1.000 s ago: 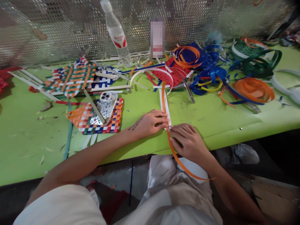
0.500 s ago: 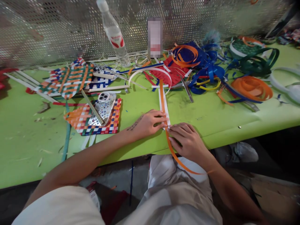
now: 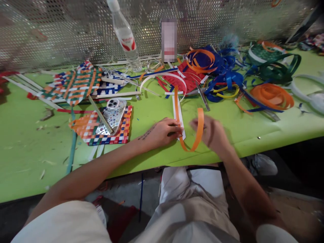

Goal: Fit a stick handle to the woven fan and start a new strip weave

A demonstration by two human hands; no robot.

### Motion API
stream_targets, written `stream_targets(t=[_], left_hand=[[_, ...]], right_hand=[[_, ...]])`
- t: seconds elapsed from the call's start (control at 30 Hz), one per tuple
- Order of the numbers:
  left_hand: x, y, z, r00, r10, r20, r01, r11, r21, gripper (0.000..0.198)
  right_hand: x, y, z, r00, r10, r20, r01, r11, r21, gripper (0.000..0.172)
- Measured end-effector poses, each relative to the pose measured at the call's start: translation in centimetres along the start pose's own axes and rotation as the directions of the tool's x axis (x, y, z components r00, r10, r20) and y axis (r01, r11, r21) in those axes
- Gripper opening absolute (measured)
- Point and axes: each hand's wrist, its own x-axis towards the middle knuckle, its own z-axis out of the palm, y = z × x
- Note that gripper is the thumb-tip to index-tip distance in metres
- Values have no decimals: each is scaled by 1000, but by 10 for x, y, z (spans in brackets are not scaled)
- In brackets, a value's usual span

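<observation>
The right hand (image 3: 208,131) has risen; blur hides whether it grips. The left hand (image 3: 167,131) pinches the long orange plastic strip (image 3: 199,126), which lies along the flat white strip (image 3: 180,116) and loops upward.

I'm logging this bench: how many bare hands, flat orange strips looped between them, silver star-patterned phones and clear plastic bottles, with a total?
Bare left hand and bare right hand: 2
Flat orange strip looped between the hands: 1
Silver star-patterned phone: 1
Clear plastic bottle: 1
Total: 5
</observation>
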Motion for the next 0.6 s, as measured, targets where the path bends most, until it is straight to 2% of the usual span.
stream_targets(t=[0.03, 0.07, 0.1, 0.13, 0.23, 0.3, 0.37, 0.43, 0.5, 0.6], left_hand=[[0, 0, 0, 1000, -3, 2, 3, 1000, -6, 25], [0, 1, 0, 1000, -8, 11, 8, 1000, -12, 25], [1, 1, 0, 1000, -10, 22, 11, 1000, -20, 25], [1, 1, -1, 1000, -12, 27, 13, 1000, -29, 24], [2, 1, -1, 1000, -7, 25, 8, 999, -42, 24], [2, 1, -1, 1000, 2, 12, -2, 999, -35, 23], [1, 1, 1, 1000, 9, -7, -9, 1000, -30, 23], [0, 2, 2, 1000, 9, -23, -10, 999, -35, 22], [0, 2, 2, 999, 5, -34, -6, 999, -45, 22], [0, 2, 2, 999, 12, -35, -14, 999, -53, 21]], right_hand=[[16, 8, -6, 985, 141, -100, -147, 988, -55, 27], [33, 16, -12, 960, 238, -149, -258, 957, -133, 30], [48, 25, -17, 924, 335, -184, -370, 904, -214, 34], [61, 32, -22, 906, 386, -171, -421, 864, -278, 38], [82, 46, -34, 899, 438, 0, -408, 838, -363, 40], [80, 44, -40, 920, 391, 27, -362, 873, -326, 37], [67, 35, -42, 950, 310, -49, -313, 933, -177, 30], [49, 22, -39, 960, 236, -154, -219, 969, 118, 23], [30, 8, -28, 967, 221, -123, -151, 894, 422, 24], [4, -7, -6, 990, 142, 2, -112, 772, 626, 28]])
